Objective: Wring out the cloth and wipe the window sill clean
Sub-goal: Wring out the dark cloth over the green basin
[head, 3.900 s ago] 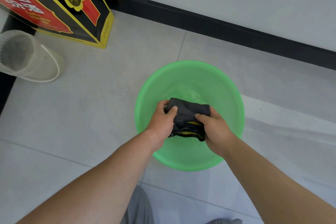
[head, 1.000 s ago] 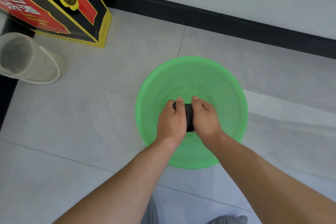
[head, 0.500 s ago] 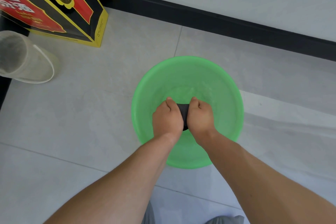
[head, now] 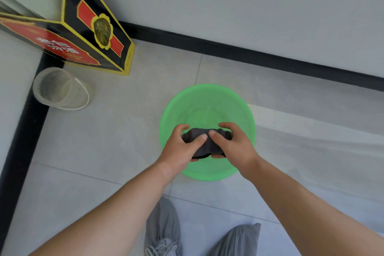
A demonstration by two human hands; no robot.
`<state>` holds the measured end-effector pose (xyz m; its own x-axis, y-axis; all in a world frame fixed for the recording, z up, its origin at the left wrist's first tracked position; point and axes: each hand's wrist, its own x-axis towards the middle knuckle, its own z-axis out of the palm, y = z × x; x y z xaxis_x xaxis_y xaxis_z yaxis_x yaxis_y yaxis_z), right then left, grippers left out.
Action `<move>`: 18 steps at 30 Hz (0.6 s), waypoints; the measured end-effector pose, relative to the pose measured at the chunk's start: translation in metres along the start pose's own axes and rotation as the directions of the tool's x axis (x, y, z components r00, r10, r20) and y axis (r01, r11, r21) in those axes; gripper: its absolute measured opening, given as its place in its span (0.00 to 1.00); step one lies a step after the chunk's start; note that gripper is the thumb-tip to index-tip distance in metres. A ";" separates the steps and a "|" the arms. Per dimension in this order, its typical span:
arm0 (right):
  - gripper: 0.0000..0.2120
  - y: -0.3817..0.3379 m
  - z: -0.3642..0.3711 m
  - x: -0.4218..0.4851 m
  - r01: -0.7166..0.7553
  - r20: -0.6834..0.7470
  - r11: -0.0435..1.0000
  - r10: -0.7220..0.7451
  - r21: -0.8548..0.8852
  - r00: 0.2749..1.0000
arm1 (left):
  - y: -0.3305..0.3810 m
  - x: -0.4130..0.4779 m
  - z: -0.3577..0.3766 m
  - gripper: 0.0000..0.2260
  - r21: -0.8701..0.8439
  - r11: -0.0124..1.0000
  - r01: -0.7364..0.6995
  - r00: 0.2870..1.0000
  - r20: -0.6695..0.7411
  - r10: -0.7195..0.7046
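A dark grey cloth (head: pixel 204 143), bunched into a thick roll, is held over a round green basin (head: pixel 207 102) that stands on the grey tiled floor. My left hand (head: pixel 180 149) grips the roll's left end, thumb on top. Its right end is gripped by my right hand (head: pixel 234 145), and the two thumbs nearly touch at the middle. Part of the cloth is hidden inside both palms. No window sill is in view.
A black, red and yellow carton (head: pixel 83 33) stands in the corner at the upper left. A clear plastic bucket (head: pixel 60 89) sits beside it. A black skirting (head: pixel 249 56) runs along the white wall. My grey-covered shoes (head: pixel 164 228) are just below the basin.
My fists have loosened and spread apart, so more of the cloth shows between them. The camera has risen and pulled back, bringing my shoes and more of the corner into view.
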<state>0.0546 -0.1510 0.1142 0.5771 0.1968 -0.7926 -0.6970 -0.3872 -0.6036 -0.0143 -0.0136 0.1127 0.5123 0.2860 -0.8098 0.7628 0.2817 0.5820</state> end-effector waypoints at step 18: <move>0.10 -0.080 -0.045 -0.115 -0.037 0.093 0.971 0.015 0.236 0.996 | 0.090 -0.118 0.005 0.16 -0.038 0.989 -0.141 0.990 -0.009 0.141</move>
<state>0.0631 -0.1835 0.2577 0.5247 0.2735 -0.8062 -0.7984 -0.1704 -0.5775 -0.0037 -0.0261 0.2602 0.6113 0.3310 -0.7189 0.6673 0.2728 0.6930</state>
